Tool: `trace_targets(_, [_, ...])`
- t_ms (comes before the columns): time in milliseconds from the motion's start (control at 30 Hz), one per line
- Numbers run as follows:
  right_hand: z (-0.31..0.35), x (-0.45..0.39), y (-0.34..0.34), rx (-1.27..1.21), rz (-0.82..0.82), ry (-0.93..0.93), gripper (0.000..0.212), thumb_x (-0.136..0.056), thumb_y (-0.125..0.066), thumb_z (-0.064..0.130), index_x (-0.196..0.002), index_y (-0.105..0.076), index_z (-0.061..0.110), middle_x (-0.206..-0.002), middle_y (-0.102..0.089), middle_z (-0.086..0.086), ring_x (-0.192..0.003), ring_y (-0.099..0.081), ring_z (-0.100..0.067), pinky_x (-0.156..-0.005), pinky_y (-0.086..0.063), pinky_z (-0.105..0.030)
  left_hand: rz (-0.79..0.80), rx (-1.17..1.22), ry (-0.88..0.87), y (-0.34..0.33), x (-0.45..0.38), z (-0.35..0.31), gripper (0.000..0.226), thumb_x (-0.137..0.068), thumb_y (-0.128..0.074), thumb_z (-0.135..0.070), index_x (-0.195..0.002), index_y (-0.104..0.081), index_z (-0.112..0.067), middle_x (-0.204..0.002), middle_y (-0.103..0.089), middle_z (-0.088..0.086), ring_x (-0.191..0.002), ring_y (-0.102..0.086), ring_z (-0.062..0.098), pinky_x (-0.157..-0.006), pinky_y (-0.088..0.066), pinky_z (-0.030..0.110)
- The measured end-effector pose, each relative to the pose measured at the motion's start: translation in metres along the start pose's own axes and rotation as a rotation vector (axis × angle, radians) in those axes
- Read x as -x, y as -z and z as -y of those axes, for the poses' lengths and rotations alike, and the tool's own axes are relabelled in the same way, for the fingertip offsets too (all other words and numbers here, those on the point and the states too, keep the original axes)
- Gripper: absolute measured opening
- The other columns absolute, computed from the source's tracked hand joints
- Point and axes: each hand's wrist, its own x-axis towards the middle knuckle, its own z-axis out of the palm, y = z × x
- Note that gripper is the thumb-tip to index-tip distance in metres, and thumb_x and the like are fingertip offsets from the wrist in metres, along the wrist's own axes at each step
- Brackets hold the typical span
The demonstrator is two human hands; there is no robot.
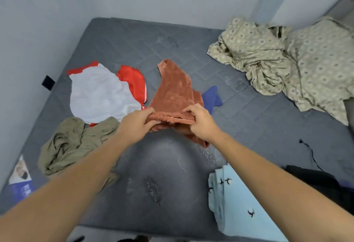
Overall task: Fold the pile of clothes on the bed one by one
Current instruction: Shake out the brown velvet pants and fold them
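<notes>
Clothes are spread across the bed (172,165). At centre, the waistband of the rust-coloured garment (172,92) is pinched by the curled fingers of the left hand (137,122) and right hand (200,122). Folding of 1 garment is judged underway; flattening is required next. Farther left, the white-and-red garment (99,92) lies unfolded.

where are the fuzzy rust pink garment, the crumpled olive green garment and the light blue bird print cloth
fuzzy rust pink garment (173,90), head view, middle of its raised panel
crumpled olive green garment (70,146), head view, centre of the bunched folds
light blue bird print cloth (237,201), head view, flat middle area
</notes>
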Motion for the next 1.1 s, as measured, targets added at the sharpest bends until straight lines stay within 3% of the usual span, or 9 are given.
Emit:
trace_targets(100, [0.027,0.018,0.054,0.097,0.124,0.018,0.04,-0.075,-0.07,0.006,-0.111,-0.069,0.025,-0.106,-0.068,-0.002,-0.103,-0.064,-0.028,-0.085,-0.051,-0.038,-0.056,-0.035,-0.006,0.053,0.017,-0.034,0.04,-0.088,-0.047,-0.07,-0.089,-0.058,-0.031,-0.08,-0.068,-0.009,-0.08,-0.063,0.018,-0.069,-0.051,0.04])
trace_targets(200, [0.052,0.033,0.103,0.263,0.214,0.07,0.017,-0.085,-0.078,0.03,-0.095,-0.065,0.029,-0.101,-0.074,-0.003,-0.103,-0.066,-0.032,-0.082,-0.05,-0.038,-0.097,-0.074,-0.034,0.105,0.025,-0.068,0.028,-0.092,-0.056,-0.061,-0.077,-0.049,-0.039,-0.072,-0.061,-0.012,-0.074,-0.056,0.014,-0.063,-0.042,0.036])
trace_targets(333, [0.087,0.04,0.173,0.352,0.161,0.117,0.021,-0.088,-0.076,0.046,-0.093,-0.069,0.028,-0.1,-0.074,0.0,-0.101,-0.066,-0.026,-0.08,-0.051,-0.039,-0.119,-0.096,-0.061,0.173,0.025,-0.11,0.038,-0.091,-0.067,-0.061,-0.075,-0.056,-0.029,-0.07,-0.061,-0.009,-0.073,-0.057,0.006,-0.061,-0.039,0.035])
trace_targets(433, [0.121,0.034,0.226,0.34,0.105,0.163,0.026,-0.086,-0.079,0.044,-0.076,-0.058,0.031,-0.084,-0.067,0.005,-0.089,-0.064,-0.024,-0.076,-0.05,-0.04,-0.168,-0.13,-0.082,0.22,0.018,-0.133,0.048,-0.086,-0.068,-0.068,-0.073,-0.057,-0.023,-0.069,-0.061,-0.005,-0.073,-0.058,0.009,-0.062,-0.042,0.035])
trace_targets(567, [0.167,0.024,0.289,0.313,0.021,0.261,0.013,-0.089,-0.079,0.026,-0.094,-0.069,0.018,-0.089,-0.071,-0.001,-0.089,-0.065,-0.024,-0.082,-0.052,-0.04,-0.187,-0.125,-0.146,0.286,0.003,-0.158,0.055,-0.076,-0.066,-0.079,-0.074,-0.061,-0.024,-0.069,-0.062,-0.007,-0.071,-0.059,0.011,-0.066,-0.047,0.039])
trace_targets(667, [0.202,0.027,0.33,0.21,-0.077,0.293,0.021,-0.092,-0.074,0.013,-0.107,-0.064,0.022,-0.096,-0.07,-0.005,-0.091,-0.063,-0.021,-0.086,-0.049,-0.037,-0.195,-0.105,-0.217,0.334,-0.003,-0.171,0.073,-0.064,-0.061,-0.093,-0.078,-0.066,-0.022,-0.071,-0.065,-0.005,-0.072,-0.062,0.017,-0.071,-0.052,0.044])
trace_targets(767, [0.24,0.034,0.371,0.121,-0.176,0.331,0.025,-0.096,-0.066,0.005,-0.104,-0.054,0.025,-0.09,-0.067,-0.013,-0.08,-0.057,-0.014,-0.081,-0.049,-0.032,-0.219,-0.04,-0.293,0.381,-0.006,-0.181,0.054,-0.071,-0.072,-0.074,-0.088,-0.065,-0.024,-0.076,-0.067,-0.005,-0.07,-0.059,0.015,-0.069,-0.05,0.04])
trace_targets(900, [0.289,0.041,0.417,0.218,-0.248,0.4,0.022,-0.094,-0.068,0.004,-0.089,-0.056,0.022,-0.079,-0.064,0.005,-0.072,-0.055,-0.005,-0.075,-0.046,-0.025,-0.187,0.072,-0.383,0.44,-0.004,-0.2,0.03,-0.09,-0.078,-0.033,-0.1,-0.05,-0.03,-0.077,-0.061,-0.003,-0.066,-0.051,0.012,-0.067,-0.048,0.037])
trace_targets(1100, [0.327,0.038,0.462,0.466,-0.283,0.375,0.022,-0.097,-0.067,0.015,-0.086,-0.054,0.029,-0.09,-0.065,0.005,-0.086,-0.062,-0.017,-0.079,-0.052,-0.042,-0.106,0.064,-0.424,0.503,0.008,-0.227,0.019,-0.092,-0.078,-0.032,-0.092,-0.061,-0.024,-0.082,-0.072,0.0,-0.073,-0.067,0.014,-0.068,-0.053,0.027])
